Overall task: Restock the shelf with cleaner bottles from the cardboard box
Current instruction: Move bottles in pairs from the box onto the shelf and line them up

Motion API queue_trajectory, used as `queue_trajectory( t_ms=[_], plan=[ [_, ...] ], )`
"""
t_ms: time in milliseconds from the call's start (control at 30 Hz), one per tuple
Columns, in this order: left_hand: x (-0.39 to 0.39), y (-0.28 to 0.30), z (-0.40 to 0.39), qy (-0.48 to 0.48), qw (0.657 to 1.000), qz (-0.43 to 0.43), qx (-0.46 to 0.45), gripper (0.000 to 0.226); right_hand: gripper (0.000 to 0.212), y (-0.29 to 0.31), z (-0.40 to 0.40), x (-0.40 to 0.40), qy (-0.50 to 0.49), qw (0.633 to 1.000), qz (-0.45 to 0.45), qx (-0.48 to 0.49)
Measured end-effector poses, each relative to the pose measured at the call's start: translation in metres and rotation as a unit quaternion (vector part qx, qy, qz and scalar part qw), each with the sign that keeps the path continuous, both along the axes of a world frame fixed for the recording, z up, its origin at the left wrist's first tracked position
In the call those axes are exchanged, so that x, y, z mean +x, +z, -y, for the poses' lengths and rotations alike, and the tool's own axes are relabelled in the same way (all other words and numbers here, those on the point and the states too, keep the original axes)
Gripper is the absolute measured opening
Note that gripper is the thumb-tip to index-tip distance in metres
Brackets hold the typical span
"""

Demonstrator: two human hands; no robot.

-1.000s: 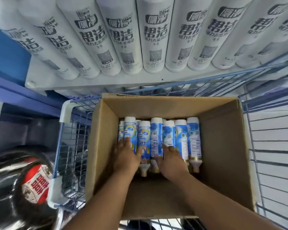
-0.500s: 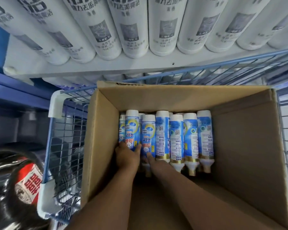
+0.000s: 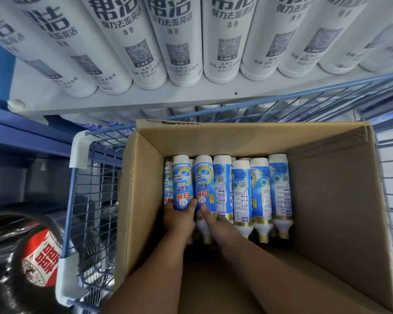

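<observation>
Since a second ago, the left hand (image 3: 178, 217) now grips the leftmost bottle (image 3: 182, 183); the right hand's (image 3: 210, 219) fingers have slid under its neighbour (image 3: 203, 184), grip unclear.

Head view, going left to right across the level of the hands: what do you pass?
Dark bottle with a red label → blue wire cart wall → cardboard box's left wall → left hand → right hand → box's right wall.

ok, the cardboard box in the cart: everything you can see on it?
The cardboard box is plain brown corrugated card, open at the top, and sits inside a blue wire cart. Blue-and-white cleaner bottles lie in a row against its far wall; its right side is bare. Both forearms reach in: the left hand grips one bottle and the right hand touches the next.
</observation>
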State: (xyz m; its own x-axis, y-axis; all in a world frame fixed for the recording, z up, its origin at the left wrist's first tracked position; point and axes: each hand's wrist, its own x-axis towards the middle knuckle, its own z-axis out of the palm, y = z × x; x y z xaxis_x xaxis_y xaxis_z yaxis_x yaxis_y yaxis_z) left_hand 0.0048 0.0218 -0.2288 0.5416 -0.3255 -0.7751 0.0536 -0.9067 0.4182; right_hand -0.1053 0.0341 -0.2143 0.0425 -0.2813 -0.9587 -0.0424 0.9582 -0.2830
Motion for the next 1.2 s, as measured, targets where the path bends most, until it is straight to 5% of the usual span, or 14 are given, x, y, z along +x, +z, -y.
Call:
queue_trajectory(
  t_ms=[200,600,967,1100,1200],
  plan=[
    [-0.006,0.042,-0.001,-0.014,0.998,-0.034,-0.050,0.052,0.063,0.038,0.015,-0.024,0.040,0.999,-0.022,-0.004],
    [-0.019,0.195,-0.018,-0.047,0.991,-0.076,-0.101,0.053,0.062,0.177,0.007,-0.067,-0.046,0.996,0.070,-0.027],
    [-0.037,0.349,-0.037,-0.028,0.962,-0.120,-0.243,0.046,0.075,0.321,-0.001,-0.097,0.000,0.974,0.095,-0.204],
    [-0.031,0.397,-0.030,-0.034,0.936,-0.117,-0.331,0.036,0.053,0.367,-0.002,-0.099,-0.013,0.955,0.153,-0.253],
    [-0.029,0.427,-0.025,-0.039,0.923,-0.132,-0.360,0.051,0.067,0.390,0.001,-0.093,-0.012,0.942,0.174,-0.287]
  ],
)
